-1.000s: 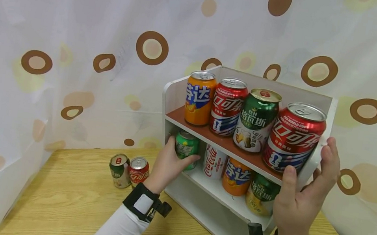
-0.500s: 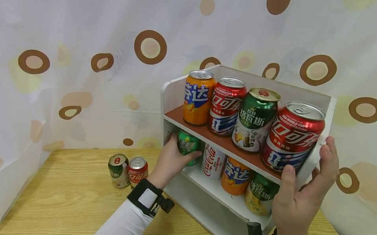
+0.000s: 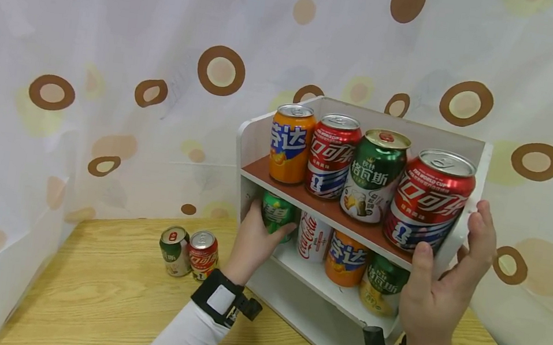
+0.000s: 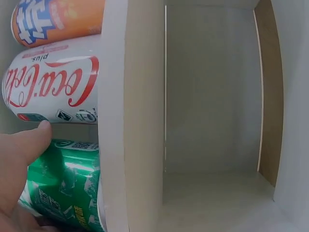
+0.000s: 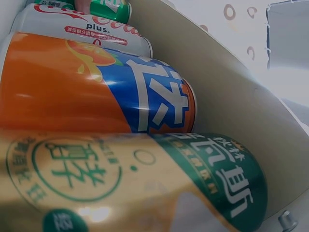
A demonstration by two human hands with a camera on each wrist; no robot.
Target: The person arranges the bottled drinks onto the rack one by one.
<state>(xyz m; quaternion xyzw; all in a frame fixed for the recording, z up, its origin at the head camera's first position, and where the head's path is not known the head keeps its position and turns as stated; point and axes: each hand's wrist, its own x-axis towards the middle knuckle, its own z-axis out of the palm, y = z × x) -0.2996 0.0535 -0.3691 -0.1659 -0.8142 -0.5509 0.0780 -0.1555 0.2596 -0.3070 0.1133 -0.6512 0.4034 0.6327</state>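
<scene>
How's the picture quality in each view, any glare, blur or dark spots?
Head view: evenly lit and sharp, edges bowed by the wide lens. Left wrist view: glare streaks on the green metal can, close thumb soft. Right wrist view: dim, the green-and-gold can blurred up close.

I see a white shelf unit (image 3: 458,243) with a reddish-brown upper board. On that board stand an orange can with a blue band (image 3: 290,144), a red can with white lettering (image 3: 331,155), a green can with a gold lid (image 3: 373,175) and a second red can (image 3: 430,201). My left hand (image 3: 254,239) grips a green can (image 3: 277,214) beside a white can with red script (image 3: 314,237). The curtain (image 3: 113,58) is white with brown rings and pale yellow spots. The table (image 3: 98,295) is light wood grain.
</scene>
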